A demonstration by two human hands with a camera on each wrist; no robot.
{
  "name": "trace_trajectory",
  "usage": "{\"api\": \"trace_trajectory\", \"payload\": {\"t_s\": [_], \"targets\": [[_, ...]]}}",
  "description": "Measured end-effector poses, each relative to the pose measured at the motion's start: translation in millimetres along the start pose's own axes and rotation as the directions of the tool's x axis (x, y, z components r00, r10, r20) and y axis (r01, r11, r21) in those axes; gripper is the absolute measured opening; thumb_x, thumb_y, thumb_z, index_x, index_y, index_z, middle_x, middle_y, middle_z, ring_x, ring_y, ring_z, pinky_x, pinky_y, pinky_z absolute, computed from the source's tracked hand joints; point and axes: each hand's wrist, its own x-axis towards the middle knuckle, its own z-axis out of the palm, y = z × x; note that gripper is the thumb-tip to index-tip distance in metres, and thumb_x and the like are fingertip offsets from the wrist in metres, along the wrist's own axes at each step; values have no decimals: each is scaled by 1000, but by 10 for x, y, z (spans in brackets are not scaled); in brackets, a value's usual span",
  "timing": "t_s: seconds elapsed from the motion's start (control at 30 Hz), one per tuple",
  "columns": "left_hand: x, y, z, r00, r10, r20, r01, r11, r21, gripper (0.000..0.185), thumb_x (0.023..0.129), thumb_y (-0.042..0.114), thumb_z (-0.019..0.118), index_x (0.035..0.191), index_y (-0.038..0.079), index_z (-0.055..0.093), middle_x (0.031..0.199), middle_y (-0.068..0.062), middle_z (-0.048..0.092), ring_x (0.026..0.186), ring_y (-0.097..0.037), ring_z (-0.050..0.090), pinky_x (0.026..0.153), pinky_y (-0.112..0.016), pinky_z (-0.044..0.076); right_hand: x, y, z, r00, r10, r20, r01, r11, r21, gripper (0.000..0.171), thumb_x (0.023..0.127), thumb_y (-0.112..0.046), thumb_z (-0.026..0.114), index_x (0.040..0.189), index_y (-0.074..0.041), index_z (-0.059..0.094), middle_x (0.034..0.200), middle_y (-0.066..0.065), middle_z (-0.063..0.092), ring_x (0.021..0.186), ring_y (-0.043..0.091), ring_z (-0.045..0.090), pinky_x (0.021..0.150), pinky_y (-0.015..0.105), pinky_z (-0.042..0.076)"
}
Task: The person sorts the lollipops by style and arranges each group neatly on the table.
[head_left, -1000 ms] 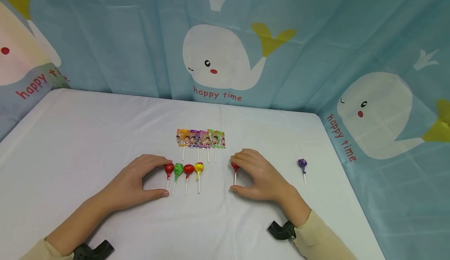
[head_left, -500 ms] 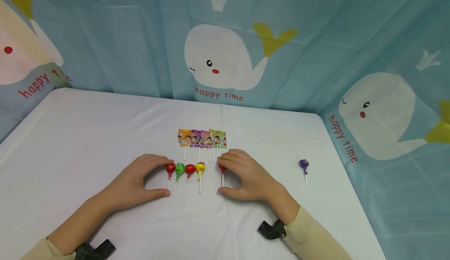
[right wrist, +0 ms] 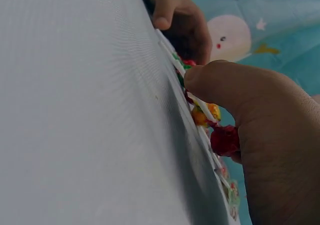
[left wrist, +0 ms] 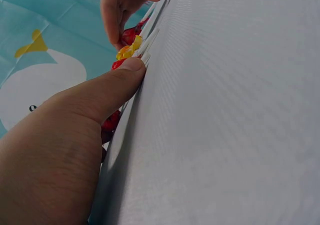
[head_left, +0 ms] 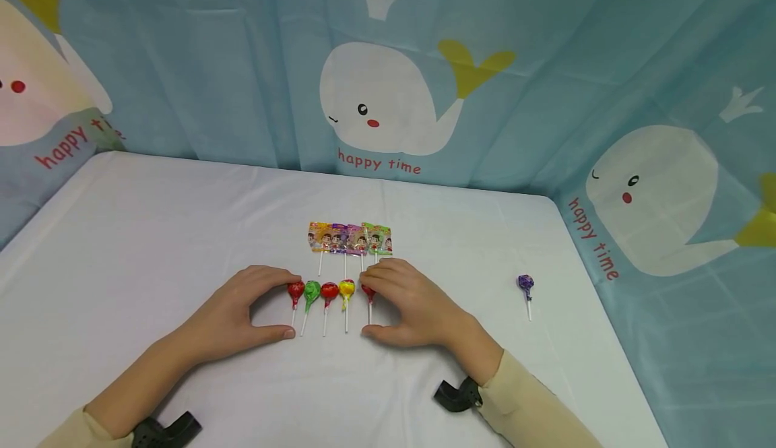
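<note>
Red, green, red and yellow wrapped lollipops lie side by side on the white cloth in the head view. My left hand (head_left: 233, 316) is at the left end of this row, its fingertips at the head of the leftmost red lollipop (head_left: 296, 290) and its thumb by the stick's end. Beside it are the green lollipop (head_left: 312, 291), the middle red lollipop (head_left: 329, 291) and the yellow lollipop (head_left: 346, 288). On the right, my right hand (head_left: 412, 303) holds another red lollipop (right wrist: 225, 140) lengthwise between fingers and thumb, close beside the yellow one; the fingers partly hide its head.
Behind the row lie several flat-packed lollipops in printed wrappers (head_left: 336, 238), overlapping each other. A purple lollipop (head_left: 525, 283) sits alone at the right. A blue curtain (head_left: 242, 64) with whale prints stands along the table's back and right side.
My right hand has slid left with its red lollipop, from well apart to right beside the yellow one. The left hand keeps its place at the row's left end.
</note>
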Motion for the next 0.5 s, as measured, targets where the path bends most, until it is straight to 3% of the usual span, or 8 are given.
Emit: {"api": "trace_trajectory", "payload": {"t_s": [0.5], "targets": [[1,3,3,1000,-6,2,6,1000,3,80,78,51,99,148,28,66,143,13,65,135,-18,57,111,-50,48,45,11,62,999,2,45,-2,1000,-14,77,88,-48,90,143,2,66,141,13,69,136,29,60,125,43,41]]}}
